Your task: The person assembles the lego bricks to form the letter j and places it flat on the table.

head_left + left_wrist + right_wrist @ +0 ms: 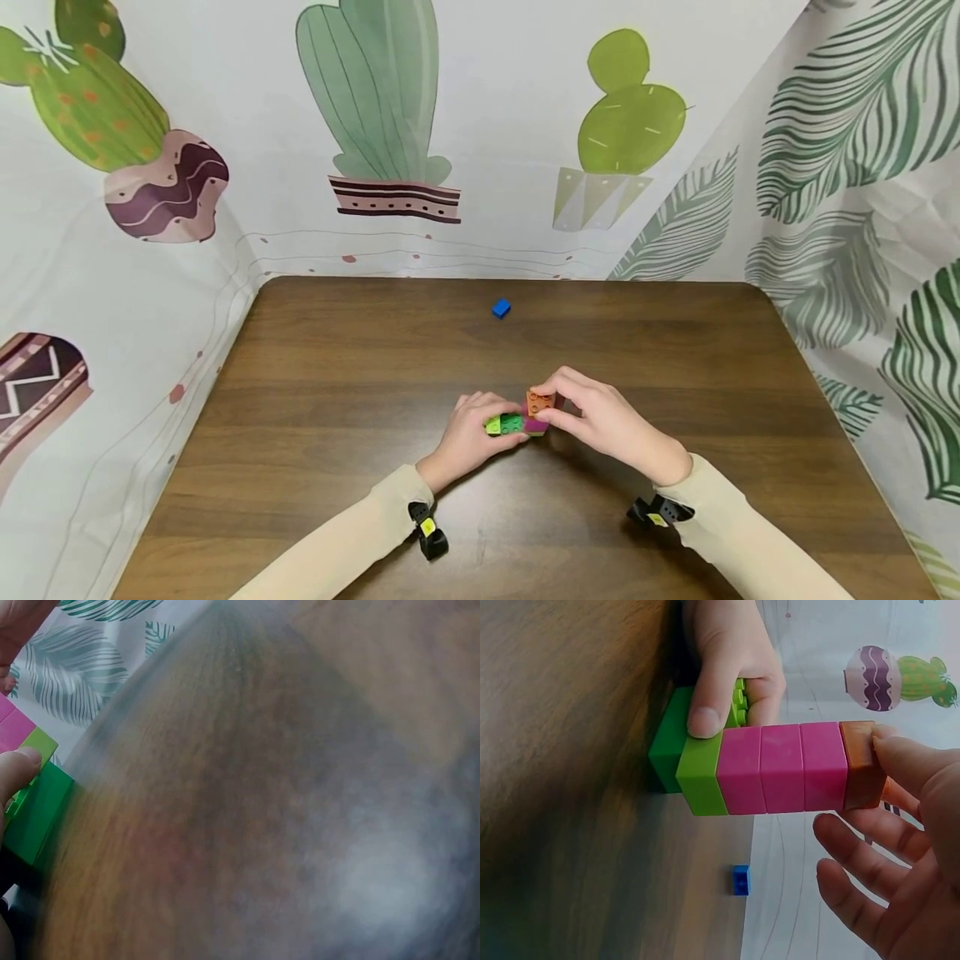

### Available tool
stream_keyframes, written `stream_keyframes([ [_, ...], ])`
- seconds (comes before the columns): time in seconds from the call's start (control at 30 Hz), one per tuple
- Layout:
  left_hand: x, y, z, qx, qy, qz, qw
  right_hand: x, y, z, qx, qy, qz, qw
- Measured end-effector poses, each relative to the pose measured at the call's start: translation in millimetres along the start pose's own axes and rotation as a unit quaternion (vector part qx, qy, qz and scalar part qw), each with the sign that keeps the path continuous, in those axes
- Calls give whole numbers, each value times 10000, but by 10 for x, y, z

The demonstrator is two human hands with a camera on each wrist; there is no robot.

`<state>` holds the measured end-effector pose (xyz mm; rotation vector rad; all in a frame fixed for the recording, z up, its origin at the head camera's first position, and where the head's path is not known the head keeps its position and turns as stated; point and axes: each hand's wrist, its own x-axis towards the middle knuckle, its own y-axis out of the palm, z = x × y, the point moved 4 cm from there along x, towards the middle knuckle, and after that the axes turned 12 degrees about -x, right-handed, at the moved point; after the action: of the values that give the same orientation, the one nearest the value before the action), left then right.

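On the table's middle, my left hand [467, 437] holds the low part of a toy brick build, its thumb pressing a lime green brick [703, 774] beside a dark green brick [669, 746]. From the lime brick rises a stack of pink bricks [782, 769]. An orange brick [538, 404] with studs facing up caps that stack. My right hand [609, 423] pinches the orange brick between thumb and index finger; its other fingers are spread apart from the build. In the left wrist view, only part of the dark green brick [41, 817] and a pink corner show.
A lone blue brick [501, 309] lies near the far edge of the brown wooden table [360, 333]. Behind and beside the table hangs a white cloth [510, 108] printed with cacti and leaves. Dark camera straps [429, 529] sit on both wrists.
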<state>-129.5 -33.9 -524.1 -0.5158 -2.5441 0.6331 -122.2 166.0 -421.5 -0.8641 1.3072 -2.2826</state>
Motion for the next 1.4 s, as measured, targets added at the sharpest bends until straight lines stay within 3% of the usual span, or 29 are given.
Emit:
stream_keyframes([
  [0.23,2,8,0,6,-69,16,10000,-12,-9,6,-249,-153,-8,9996],
  [0.47,2,-11,-3,3,75,-65,10000,-12,14,-1,4,58,154,9999],
  [0.67,-10,-14,22,-6,-7,-17,10000,-8,39,-2,177,246,362,9989],
  [1.03,-5,5,7,-18,-63,30,10000,-69,87,-43,682,458,363,9960],
  [1.4,-8,5,27,50,-57,-40,10000,-102,81,-62,359,356,239,9984],
])
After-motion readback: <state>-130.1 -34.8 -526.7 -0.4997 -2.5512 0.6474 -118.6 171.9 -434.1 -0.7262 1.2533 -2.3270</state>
